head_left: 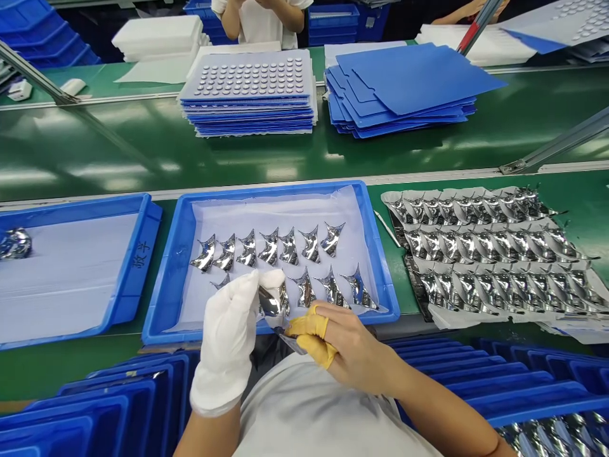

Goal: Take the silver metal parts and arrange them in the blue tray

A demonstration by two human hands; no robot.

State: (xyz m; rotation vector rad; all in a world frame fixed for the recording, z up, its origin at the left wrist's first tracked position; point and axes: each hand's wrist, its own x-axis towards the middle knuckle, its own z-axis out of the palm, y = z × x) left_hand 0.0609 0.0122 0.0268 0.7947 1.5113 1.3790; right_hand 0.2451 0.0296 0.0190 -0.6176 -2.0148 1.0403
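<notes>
My left hand (226, 343), in a white glove, pinches a shiny chrome-plated part (272, 303) above the front edge of a blue tray (169, 273). My right hand (333, 343) is close beside it, with yellow finger cots on thumb and fingers. Its fingers are closed on a thin dark-grey piece (291, 343) just below the chrome part; whether that is a tool or film I cannot tell. Inside the tray, two rows of similar pointed chrome parts (269, 246) lie on a white liner sheet (266, 212). My hands hide some of the front row.
On the right, rows of chrome parts (490, 244) lie on white sheeting, near a thin white stick (387, 228). Another blue tray (130, 273) stands left. Behind are stacked blue sheets (413, 79) and a co-worker (264, 22). Stacked blue trays (85, 412) sit below the table.
</notes>
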